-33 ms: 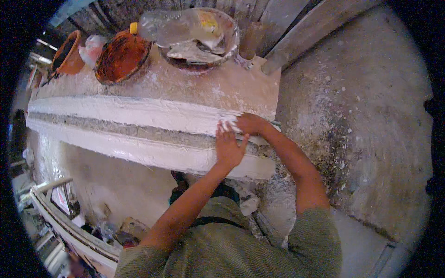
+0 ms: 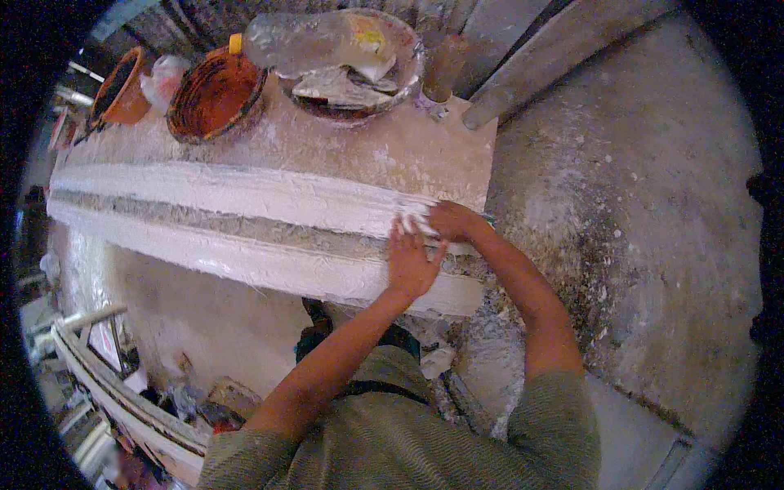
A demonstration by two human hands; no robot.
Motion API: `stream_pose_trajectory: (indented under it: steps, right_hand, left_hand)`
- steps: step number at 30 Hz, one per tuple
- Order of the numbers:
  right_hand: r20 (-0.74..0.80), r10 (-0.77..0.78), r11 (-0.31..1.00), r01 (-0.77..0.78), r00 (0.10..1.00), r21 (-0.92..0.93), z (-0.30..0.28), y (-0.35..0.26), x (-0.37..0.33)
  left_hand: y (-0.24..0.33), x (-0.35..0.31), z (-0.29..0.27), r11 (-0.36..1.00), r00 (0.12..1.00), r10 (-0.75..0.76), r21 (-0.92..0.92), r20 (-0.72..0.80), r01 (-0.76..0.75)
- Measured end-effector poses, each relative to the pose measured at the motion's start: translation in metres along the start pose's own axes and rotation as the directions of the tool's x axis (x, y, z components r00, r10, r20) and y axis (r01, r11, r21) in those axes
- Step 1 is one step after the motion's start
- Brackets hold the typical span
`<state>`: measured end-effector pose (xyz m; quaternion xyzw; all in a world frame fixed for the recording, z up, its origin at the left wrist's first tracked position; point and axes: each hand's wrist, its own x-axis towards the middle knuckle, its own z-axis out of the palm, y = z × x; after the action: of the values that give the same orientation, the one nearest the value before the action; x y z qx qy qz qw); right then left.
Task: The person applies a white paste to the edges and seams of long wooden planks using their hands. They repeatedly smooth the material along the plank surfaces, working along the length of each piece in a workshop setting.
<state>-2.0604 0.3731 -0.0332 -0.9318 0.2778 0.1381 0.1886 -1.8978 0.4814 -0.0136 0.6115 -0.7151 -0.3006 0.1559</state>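
Two long strips coated in wet white plaster lie side by side on the table, a far strip (image 2: 245, 189) and a near strip (image 2: 269, 269), with a bare grey gap between them. My left hand (image 2: 415, 260) rests flat near the right end of the far strip, fingers stretched and thumb out, its fingertips white. Just beyond it, my right hand (image 2: 456, 221) presses on the same strip. Its fingers look extended and smeared with plaster, partly lost against the white coat. Neither hand grips anything.
Along the table's (image 2: 384, 155) far side stand an orange bucket (image 2: 122, 90), an orange basin (image 2: 216, 98) and a round tub (image 2: 412, 69) holding pale scraps. A plastic bottle (image 2: 310, 45) lies across the tub. A board (image 2: 555, 61) leans at the back right, above the plaster-spattered floor (image 2: 637, 229).
Both hands have shifted slightly right along the far strip. They stay close together on the plaster.
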Motion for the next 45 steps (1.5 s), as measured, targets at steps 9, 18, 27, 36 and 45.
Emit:
stream_pose_trajectory:
  steps: [9,18,27,36,45]
  right_hand:
    - [-0.059,0.283,0.956,-0.277,0.957,0.093,0.075,-0.004,-0.111]
    - [0.176,0.36,0.931,-0.342,0.916,-0.124,0.079,0.009,-0.132]
    - [0.053,0.072,0.997,-0.072,0.996,-0.016,0.053,-0.007,0.016]
    - [-0.082,0.017,0.993,-0.007,0.997,0.116,-0.066,-0.13,0.329]
    - [-0.38,-0.061,0.991,0.101,0.923,0.085,-0.13,-0.236,0.616]
  left_hand:
    - [0.028,-0.012,0.01,0.923,0.978,0.21,-0.331,0.012,-0.194]
    - [-0.058,0.005,-0.087,0.94,0.981,-0.075,-0.342,-0.177,0.01]
    - [-0.138,-0.004,-0.141,0.9,0.9,-0.348,-0.362,-0.265,0.241]
    - [-0.288,0.015,-0.24,0.864,0.819,-0.439,-0.424,-0.368,0.272]
    - [-0.486,0.02,-0.396,0.895,0.813,-0.407,-0.358,-0.416,0.264]
